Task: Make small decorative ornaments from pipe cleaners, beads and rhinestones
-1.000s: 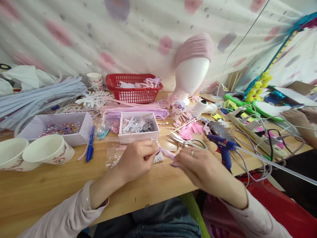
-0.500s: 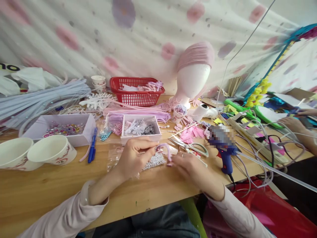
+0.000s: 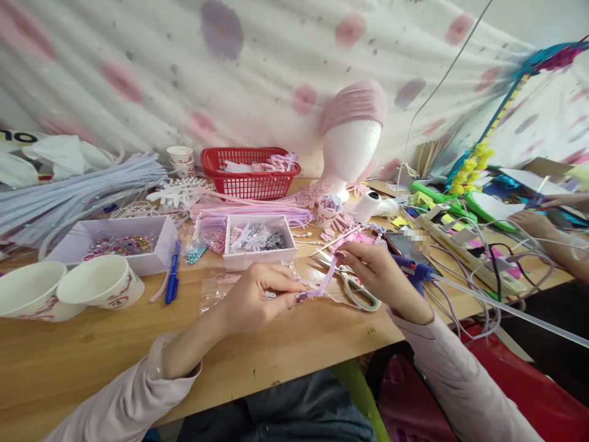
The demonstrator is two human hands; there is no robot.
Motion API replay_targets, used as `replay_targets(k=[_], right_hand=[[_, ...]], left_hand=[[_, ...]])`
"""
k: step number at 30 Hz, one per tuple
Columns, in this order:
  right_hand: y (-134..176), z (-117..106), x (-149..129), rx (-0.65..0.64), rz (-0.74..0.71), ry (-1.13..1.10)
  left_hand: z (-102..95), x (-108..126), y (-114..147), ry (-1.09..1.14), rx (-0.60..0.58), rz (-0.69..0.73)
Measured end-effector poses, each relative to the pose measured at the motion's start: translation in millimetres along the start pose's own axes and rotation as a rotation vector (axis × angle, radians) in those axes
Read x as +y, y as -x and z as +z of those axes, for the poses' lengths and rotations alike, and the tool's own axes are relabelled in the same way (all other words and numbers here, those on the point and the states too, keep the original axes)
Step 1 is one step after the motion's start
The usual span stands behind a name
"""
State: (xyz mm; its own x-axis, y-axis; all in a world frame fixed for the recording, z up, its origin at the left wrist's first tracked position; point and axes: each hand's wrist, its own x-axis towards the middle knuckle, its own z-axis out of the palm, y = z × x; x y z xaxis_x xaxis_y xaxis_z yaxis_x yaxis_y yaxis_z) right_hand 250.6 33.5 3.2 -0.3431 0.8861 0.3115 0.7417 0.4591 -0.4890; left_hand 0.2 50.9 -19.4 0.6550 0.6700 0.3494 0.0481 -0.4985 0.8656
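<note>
Left hand [image 3: 255, 296] and right hand [image 3: 381, 270] pinched a lilac strip [image 3: 328, 279] at frame centre — scissors [image 3: 348, 286] and a blue glue gun [image 3: 418, 270] crowded centre-right.

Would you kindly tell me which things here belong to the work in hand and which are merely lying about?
In use: lilac strip in left hand and right hand; possibly scissors.
Apparently lying about: blue pen, red basket, mannequin head.
</note>
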Motion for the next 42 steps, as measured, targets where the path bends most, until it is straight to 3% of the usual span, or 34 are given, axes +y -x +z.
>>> replay_targets(k=[3, 5, 10, 14, 18, 20, 23, 26, 30, 34, 40, 42], right_hand=[[7, 28, 7, -0.042, 0.054, -0.124], [15, 44, -2, -0.109, 0.059, -0.156], [30, 48, -42, -0.377, 0.001, -0.173], [29, 20, -59, -0.335, 0.020, -0.156], [13, -9, -42, -0.009, 0.129, -0.036], [3, -15, -25, 0.085, 0.142, -0.020], [-5, -9, -1, 0.061, 0.156, -0.159], [-1, 12, 14, 0.013, 0.211, -0.253], [19, 38, 11, -0.159, 0.229, -0.329], [35, 38, -3, -0.331, 0.200, -0.581], [38, 32, -18, -0.037, 0.354, -0.696], [37, 34, -21, 0.003, 0.326, -0.705]], left_hand=[[-4.8, -1, -2, 0.203, 0.141, -0.129], [-5.0, -5, -3, 0.222, 0.252, -0.151], [0.8, -16, -2, -0.148, 0.427, -0.020], [5.8, -18, 2, -0.398, 0.322, 0.067], [7.1, -13, 2, -0.360, 0.166, 0.132], [6.1, -9, 1, -0.281, 0.113, 0.148], [3.9, -5, -1, -0.147, 0.088, 0.093], [2.6, -2, -1, 0.020, 0.077, -0.034], [3.1, -2, -2, 0.105, 0.094, -0.113], [4.8, -6, -2, 0.002, 0.137, -0.101], [7.5, -9, -2, -0.073, 0.107, -0.109], [8.5, -9, -2, -0.094, 0.098, -0.105]])
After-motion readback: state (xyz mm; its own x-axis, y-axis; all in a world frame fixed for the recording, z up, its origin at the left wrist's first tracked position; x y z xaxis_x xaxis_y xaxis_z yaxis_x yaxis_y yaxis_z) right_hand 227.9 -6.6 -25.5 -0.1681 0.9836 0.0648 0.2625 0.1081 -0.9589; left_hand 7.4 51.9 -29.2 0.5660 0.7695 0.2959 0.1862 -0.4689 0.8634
